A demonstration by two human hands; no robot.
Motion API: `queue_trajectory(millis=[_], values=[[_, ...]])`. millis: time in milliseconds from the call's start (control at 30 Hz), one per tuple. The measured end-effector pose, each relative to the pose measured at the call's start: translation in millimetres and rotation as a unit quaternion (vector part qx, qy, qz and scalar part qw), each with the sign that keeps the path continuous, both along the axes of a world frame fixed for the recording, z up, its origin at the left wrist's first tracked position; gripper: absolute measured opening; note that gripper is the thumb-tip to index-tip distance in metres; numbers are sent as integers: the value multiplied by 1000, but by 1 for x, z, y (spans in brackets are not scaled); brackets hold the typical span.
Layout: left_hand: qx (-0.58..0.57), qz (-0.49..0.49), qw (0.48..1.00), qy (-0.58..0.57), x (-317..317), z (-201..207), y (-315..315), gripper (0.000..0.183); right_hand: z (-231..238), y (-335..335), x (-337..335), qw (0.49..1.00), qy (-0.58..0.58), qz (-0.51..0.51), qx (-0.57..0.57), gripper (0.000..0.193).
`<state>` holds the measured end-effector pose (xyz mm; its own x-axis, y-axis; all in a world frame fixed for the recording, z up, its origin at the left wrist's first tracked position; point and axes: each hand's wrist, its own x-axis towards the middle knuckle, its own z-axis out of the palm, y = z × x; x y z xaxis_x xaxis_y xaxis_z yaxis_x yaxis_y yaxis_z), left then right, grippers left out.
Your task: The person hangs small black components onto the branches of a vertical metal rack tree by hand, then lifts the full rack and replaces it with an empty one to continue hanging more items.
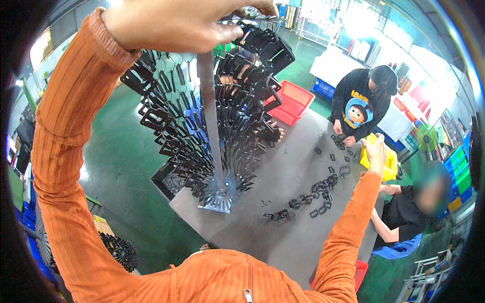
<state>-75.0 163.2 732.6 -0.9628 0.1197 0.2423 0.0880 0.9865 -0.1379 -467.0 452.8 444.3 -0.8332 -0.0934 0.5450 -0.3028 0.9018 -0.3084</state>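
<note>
Head view shows your left hand (177,22) raised high at the top of the frame, fingers curled and thumb pressed down on the top end of the metal pole (211,126), so it is closed around that end. The pole's long axis runs nearly straight down from that hand to its toothed round base (220,194), which stands on the near left corner of the grey tabletop (283,237). All around the pole hang the black plastic frames (172,116), fanning out to left and right on thin hooks, thickest just below your left hand.

Your right hand (375,151) is well apart from the pole, out to the right over the far right side of the tabletop, near the yellow bin (389,164). You see it from behind, fingers held loosely together; whether it pinches anything I cannot tell. Between the two hands a loose chain of black pieces (308,199) lies on the tabletop, nearer your right hand than your left. A person in a black hoodie (358,101) works at the far edge.
</note>
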Motion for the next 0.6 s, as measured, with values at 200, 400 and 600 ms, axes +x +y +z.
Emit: queue_trajectory(millis=[200,400,600], values=[[-61,15,998,-17,-6,7,21,45,88,-103,144,812,103,434,-377,28],[-91,-16,995,46,-18,-3,9,32,141,-181,232,764,239,490,-344,19],[-51,10,998,26,-20,1,15,24,145,-202,238,789,313,397,-350,12]])
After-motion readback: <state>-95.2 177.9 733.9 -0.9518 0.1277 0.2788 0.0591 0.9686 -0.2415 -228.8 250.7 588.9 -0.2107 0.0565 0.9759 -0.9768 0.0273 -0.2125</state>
